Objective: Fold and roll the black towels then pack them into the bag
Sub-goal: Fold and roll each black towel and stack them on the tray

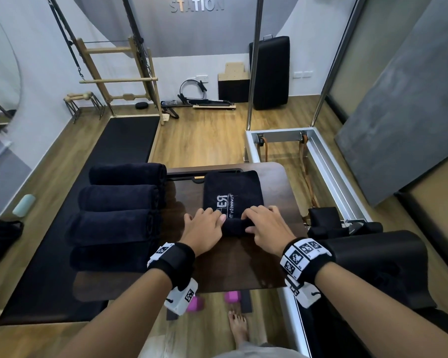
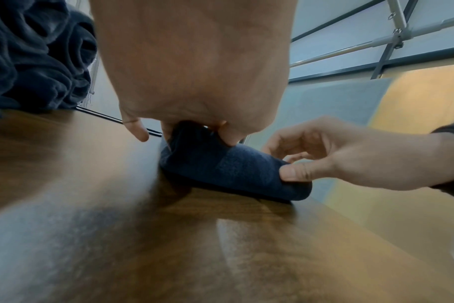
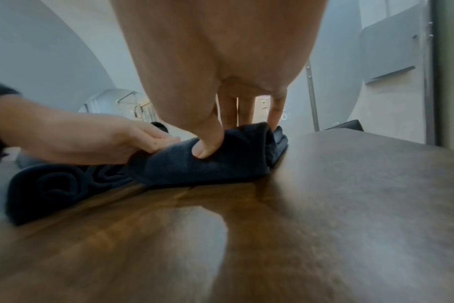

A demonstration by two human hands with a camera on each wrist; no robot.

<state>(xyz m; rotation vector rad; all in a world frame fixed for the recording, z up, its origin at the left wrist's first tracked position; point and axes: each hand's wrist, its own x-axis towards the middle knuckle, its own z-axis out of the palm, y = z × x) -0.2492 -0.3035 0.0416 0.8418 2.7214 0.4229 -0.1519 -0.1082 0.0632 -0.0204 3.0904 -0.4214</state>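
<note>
Gripping the rolled near end of a black terry towel with white printed lettering (image 1: pixel 232 200), both hands sit side by side on the dark wooden tabletop (image 1: pixel 243 264). The left hand (image 1: pixel 203 229) curls its fingers over the left part of the roll, thumb pinching the cloth from the near side; the right hand (image 1: pixel 265 228) does likewise on the right part, its thumb (image 3: pixel 208 143) pressed into the fabric. Beyond the hands, the unrolled part of the towel lies flat, reaching to the table's far edge beside a narrow black slot (image 1: pixel 204 174) there.

Four rolled black towels (image 1: pixel 117 215) lie in a row along the table's left edge, stacked near to far and overhanging that edge over a black floor mat (image 1: pixel 62 254). Bare wood shows near the person, between the roll and the near edge, and in a strip along the right edge. Right of the table stands a silver-framed reformer with black pads (image 1: pixel 373 254), close against the table's right edge. A black fabric heap (image 1: pixel 0 239), perhaps the bag, sits on the floor at far left.
</note>
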